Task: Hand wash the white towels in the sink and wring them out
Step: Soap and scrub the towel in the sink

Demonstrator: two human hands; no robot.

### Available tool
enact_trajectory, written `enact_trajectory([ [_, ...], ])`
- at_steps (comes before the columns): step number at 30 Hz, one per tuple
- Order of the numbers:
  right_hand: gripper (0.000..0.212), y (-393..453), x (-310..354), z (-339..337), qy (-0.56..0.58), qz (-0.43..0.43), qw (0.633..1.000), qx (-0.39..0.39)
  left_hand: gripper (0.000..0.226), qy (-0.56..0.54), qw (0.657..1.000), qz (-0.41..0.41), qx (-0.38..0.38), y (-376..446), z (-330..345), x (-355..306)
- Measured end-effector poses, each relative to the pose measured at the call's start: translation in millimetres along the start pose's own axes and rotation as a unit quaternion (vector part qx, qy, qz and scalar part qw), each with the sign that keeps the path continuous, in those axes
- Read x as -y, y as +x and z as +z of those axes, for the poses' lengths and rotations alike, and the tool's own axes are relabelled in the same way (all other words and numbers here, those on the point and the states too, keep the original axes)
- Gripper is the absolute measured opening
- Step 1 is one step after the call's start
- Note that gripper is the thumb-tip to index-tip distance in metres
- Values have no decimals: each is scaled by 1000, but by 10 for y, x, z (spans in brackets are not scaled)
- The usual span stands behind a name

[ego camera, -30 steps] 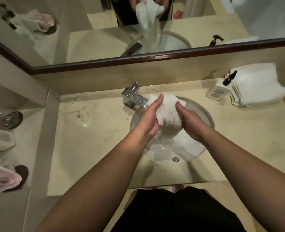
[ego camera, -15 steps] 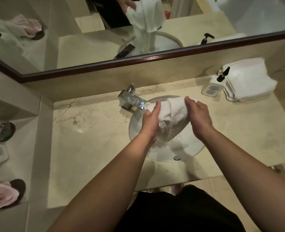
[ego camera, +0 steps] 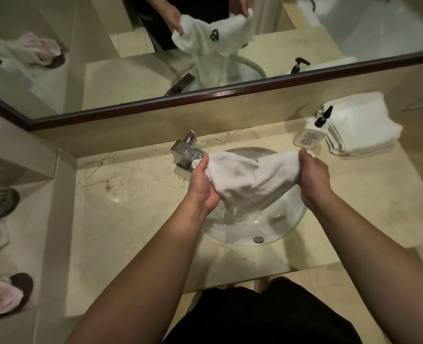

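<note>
Both hands have drawn the bunched white towel (ego camera: 250, 181) apart over the sink (ego camera: 287, 229). Left hand (ego camera: 201, 184) at 9 o'clock and right hand (ego camera: 313, 176) at 3 o'clock pinch its ends. Wringing likely follows.

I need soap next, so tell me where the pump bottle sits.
In the head view, the pump bottle stands on the counter at the far right, behind the sink, beside the folded white towels.

White towel (ego camera: 250, 181): wet terry cloth, stretched out above the sink (ego camera: 289, 219), lower end hanging into the basin. Sink: round, white, set into the tabletop (ego camera: 131, 219), drain at front. Folded white towels (ego camera: 361, 127): stacked at right rear of tabletop.
</note>
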State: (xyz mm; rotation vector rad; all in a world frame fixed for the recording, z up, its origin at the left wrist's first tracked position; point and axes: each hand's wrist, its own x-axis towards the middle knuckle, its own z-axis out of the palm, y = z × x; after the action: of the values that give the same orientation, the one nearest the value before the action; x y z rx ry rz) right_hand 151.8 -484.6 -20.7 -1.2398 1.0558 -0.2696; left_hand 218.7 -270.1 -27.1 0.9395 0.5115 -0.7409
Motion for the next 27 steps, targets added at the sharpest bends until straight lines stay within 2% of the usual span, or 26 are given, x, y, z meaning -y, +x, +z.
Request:
enact_trajectory([
  [2, 20, 54, 51, -92, 39, 29, 999, -2, 57, -18, 1000, -9, 5, -10, -61, -46],
  [5, 21, 128, 113, -253, 155, 211, 963, 66, 54, -14, 999, -19, 34, 10, -97, -79],
  [6, 33, 145, 129, -292, 165, 275, 943, 94, 49, 1, 999, -18, 31, 7, -76, -84],
  [7, 55, 151, 133, -323, 167, 321, 924, 120, 44, 9, 999, -19, 28, 4, -43, -78],
  [8, 78, 172, 114, -346, 159, 351, 910, 152, 42, 20, 999, -20, 26, 1, -7, -73],
  [9, 87, 213, 87, -363, 150, 365, 901, 181, 42, 32, 999, -16, 26, -2, 32, -57],
  [12, 54, 207, 70, -354, 93, 359, 903, 217, 40, 71, 997, 10, -3, -14, 152, -25],
  [13, 51, 209, 63, -358, 84, 351, 905, 224, 36, 82, 996, 17, -11, -17, 179, -16],
  [16, 58, 314, 70, -441, 113, 307, 914, 241, 32, 85, 995, 46, -38, -23, 222, 14],
  [19, 91, 453, 105, -554, 168, 272, 906, 277, 29, 70, 994, 61, -60, -31, 227, 97],
  [20, 95, 492, 138, -581, 180, 262, 905, 283, 28, 65, 993, 66, -68, -28, 237, 139],
  [23, 83, 570, 192, -599, 208, 243, 907, 274, 28, 20, 991, 88, -98, -21, 305, 232],
  [26, 89, 548, 212, -568, 203, 235, 905, 291, 40, -27, 991, 78, -110, -32, 449, 309],
  [27, 78, 523, 213, -541, 180, 227, 913, 288, 45, -38, 990, 71, -112, -33, 529, 342],
])
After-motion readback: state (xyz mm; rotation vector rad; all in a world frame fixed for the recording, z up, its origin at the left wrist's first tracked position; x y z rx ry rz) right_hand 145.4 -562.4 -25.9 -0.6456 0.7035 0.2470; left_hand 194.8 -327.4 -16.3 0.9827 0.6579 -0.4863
